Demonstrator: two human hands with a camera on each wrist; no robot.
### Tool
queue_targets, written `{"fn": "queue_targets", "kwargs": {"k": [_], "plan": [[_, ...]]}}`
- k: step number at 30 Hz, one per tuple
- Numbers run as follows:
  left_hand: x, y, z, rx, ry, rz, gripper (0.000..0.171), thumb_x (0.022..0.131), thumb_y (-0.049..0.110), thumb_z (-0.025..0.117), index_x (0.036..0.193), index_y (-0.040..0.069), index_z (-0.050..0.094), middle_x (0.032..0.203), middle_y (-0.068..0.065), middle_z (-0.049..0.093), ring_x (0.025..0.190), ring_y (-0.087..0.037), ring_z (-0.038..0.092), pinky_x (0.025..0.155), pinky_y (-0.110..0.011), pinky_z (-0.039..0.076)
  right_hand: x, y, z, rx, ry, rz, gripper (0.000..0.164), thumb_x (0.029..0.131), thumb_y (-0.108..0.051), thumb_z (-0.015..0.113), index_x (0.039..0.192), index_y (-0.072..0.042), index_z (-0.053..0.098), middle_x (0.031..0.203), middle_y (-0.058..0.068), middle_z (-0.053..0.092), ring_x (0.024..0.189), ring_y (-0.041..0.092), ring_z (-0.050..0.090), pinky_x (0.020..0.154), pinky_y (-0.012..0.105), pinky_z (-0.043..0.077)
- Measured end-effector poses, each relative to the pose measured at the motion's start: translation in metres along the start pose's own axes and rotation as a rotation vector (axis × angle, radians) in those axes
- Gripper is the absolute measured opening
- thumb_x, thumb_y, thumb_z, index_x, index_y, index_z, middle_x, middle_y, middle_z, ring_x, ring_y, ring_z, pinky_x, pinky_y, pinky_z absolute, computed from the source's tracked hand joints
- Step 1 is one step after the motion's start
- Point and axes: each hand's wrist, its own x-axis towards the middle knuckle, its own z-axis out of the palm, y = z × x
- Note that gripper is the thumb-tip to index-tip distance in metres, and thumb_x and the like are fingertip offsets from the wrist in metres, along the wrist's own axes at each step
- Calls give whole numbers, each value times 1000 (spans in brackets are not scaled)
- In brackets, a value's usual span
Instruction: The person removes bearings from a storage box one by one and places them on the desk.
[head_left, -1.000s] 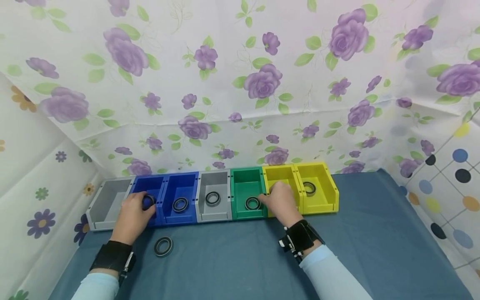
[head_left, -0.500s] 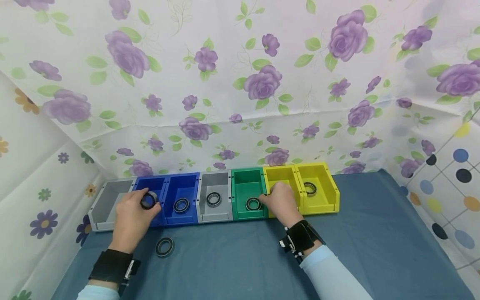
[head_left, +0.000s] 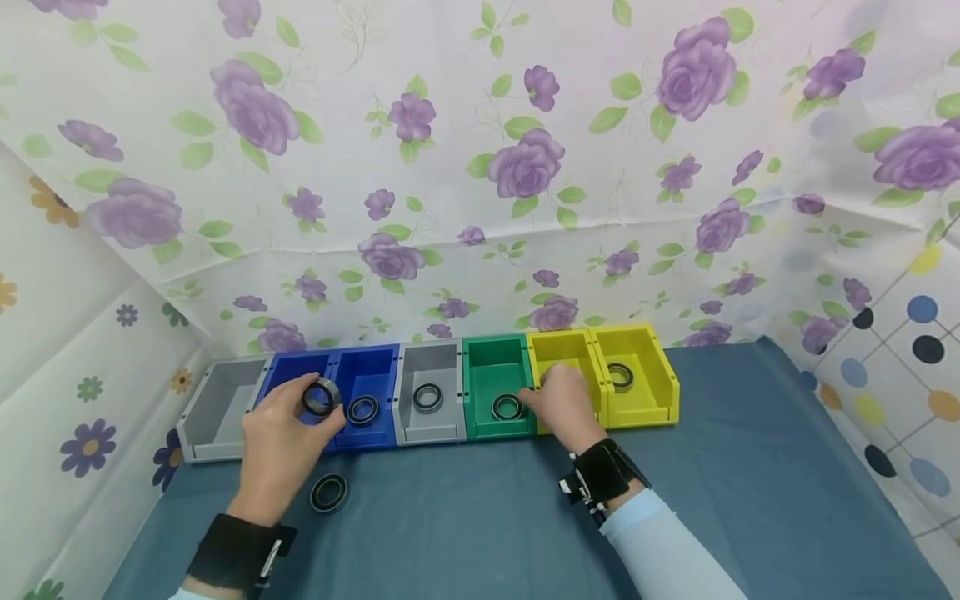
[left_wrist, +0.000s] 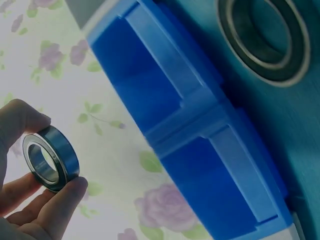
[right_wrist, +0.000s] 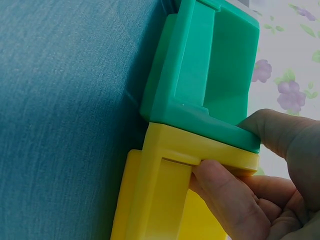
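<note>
My left hand (head_left: 279, 446) pinches a ball bearing (left_wrist: 65, 146) between thumb and fingertips, holding it on edge. In the head view they overlap the left blue bin (head_left: 298, 362). Another bearing (head_left: 317, 493) lies flat on the cloth near that wrist. My right hand (head_left: 567, 406) grips the adjoining side walls of the green bin (right_wrist: 200, 120) and the left yellow bin (right_wrist: 165, 200), thumb on the green side, fingers on the yellow side. Inside the green bin lies a bearing (head_left: 497, 407), close to the right thumb. The hand hides part of the yellow bin's inside.
The bins form one row along the floral backdrop (head_left: 450, 208). A bearing each lies in the right blue bin (head_left: 366, 367), the grey bin (head_left: 429, 362) and the right yellow bin (head_left: 637, 400). A grey bin (head_left: 225, 400) ends the row at left. Blue cloth (head_left: 450, 517) lies in front.
My left hand has lifted the bearing out of the left blue bin and moved it to the right. My right hand has stayed on the bin walls.
</note>
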Motion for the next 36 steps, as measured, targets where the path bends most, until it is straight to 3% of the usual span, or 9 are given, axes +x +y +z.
{"fn": "queue_targets", "kwargs": {"k": [5, 10, 17, 33, 36], "plan": [[-2, 10, 1, -70, 9, 37, 54, 72, 22, 77, 120, 6, 59, 113, -12, 58, 89, -20, 60, 68, -35, 51, 1, 0, 0, -2, 1, -1, 38, 80, -33, 71, 55, -10, 54, 47, -1, 39, 41, 16, 41, 38, 24, 28], [-6, 17, 4, -165, 8, 90, 53, 78, 16, 72, 129, 14, 55, 120, -7, 56, 101, -18, 57, 70, -27, 49, 1, 0, 1, -8, 7, -2, 38, 79, -34, 71, 55, -11, 54, 47, -1, 38, 40, 15, 41, 38, 24, 28], [-17, 21, 8, -225, -48, 115, 51, 81, 16, 70, 130, 19, 54, 118, -6, 55, 97, -16, 59, 70, -23, 48, 3, 0, 0, 13, 16, -1, 41, 79, -32, 71, 53, -10, 50, 45, -2, 35, 38, 15, 39, 37, 24, 27], [-53, 20, 17, -90, -189, 61, 50, 75, 22, 76, 123, 20, 60, 113, -6, 58, 83, -14, 60, 56, -24, 49, 1, 0, 0, -13, 10, 7, 39, 79, -33, 71, 54, -10, 52, 47, -2, 35, 40, 13, 36, 37, 24, 26], [-58, 20, 20, -75, -216, 75, 51, 74, 22, 76, 122, 18, 60, 113, -6, 58, 87, -15, 60, 60, -25, 49, 1, 0, 0, -23, 13, 10, 39, 78, -34, 72, 54, -10, 51, 47, -2, 34, 40, 13, 35, 37, 24, 25]]}}
